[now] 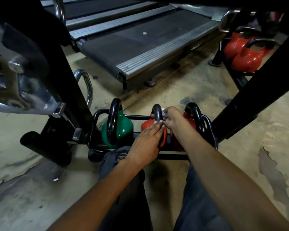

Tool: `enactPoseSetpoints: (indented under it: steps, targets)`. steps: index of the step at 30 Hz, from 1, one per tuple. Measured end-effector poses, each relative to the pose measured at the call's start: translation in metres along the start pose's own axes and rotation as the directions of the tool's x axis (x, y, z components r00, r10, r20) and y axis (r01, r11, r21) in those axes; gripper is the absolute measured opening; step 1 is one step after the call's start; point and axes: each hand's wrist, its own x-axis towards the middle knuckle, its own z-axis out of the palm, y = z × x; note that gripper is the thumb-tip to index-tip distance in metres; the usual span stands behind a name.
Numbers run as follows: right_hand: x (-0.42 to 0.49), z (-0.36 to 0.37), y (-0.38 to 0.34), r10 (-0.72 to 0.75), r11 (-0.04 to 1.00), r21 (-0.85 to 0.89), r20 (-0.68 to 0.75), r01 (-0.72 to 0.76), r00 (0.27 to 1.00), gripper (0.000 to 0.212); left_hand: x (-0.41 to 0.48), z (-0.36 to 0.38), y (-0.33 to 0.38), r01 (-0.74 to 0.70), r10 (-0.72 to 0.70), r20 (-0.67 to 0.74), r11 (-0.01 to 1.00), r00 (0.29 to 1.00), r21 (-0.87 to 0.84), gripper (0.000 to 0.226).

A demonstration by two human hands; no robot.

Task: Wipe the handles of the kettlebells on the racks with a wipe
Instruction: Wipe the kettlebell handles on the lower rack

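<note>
On low rack, orange kettlebell sat between green kettlebell and red kettlebell. Person's right hand pinched white wipe against black handle, fingers curled. Person's left hand lay flat, fingers straight, steadying handle's near side. Bell likely heavy, rigid, unlikely to shift. Handle glossy, probably slick. Wipe thin, limp: best bunched round handle by fingertips.

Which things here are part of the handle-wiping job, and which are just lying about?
Job: wipe, pinched in right hand; orange kettlebell handle, touched by left hand; green kettlebell; red kettlebell; rack; far red kettlebells.
Lying about: treadmill; chrome bar.
</note>
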Motion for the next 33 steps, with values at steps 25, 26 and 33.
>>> enactPoseSetpoints:
  steps: [25, 26, 33]
  targets:
    - [-0.039, 0.005, -0.041, 0.097, -0.858, -0.183, 0.860, 0.480, 0.501, 0.036, -0.047, 0.014, 0.003, -0.060, 0.058, 0.052, 0.998, 0.997, 0.037, 0.083]
    - [-0.039, 0.002, -0.037, 0.067, -0.841, -0.216, 0.868, 0.496, 0.492, 0.036, -0.047, 0.012, 0.003, -0.059, 0.059, 0.053, 0.998, 0.997, 0.003, 0.080]
    - [-0.060, -0.069, 0.014, 0.048, -0.757, -0.147, 0.959, 0.636, 0.279, 0.041, -0.053, 0.002, -0.018, -0.031, 0.029, -0.010, 0.984, 1.000, -0.176, 0.044]
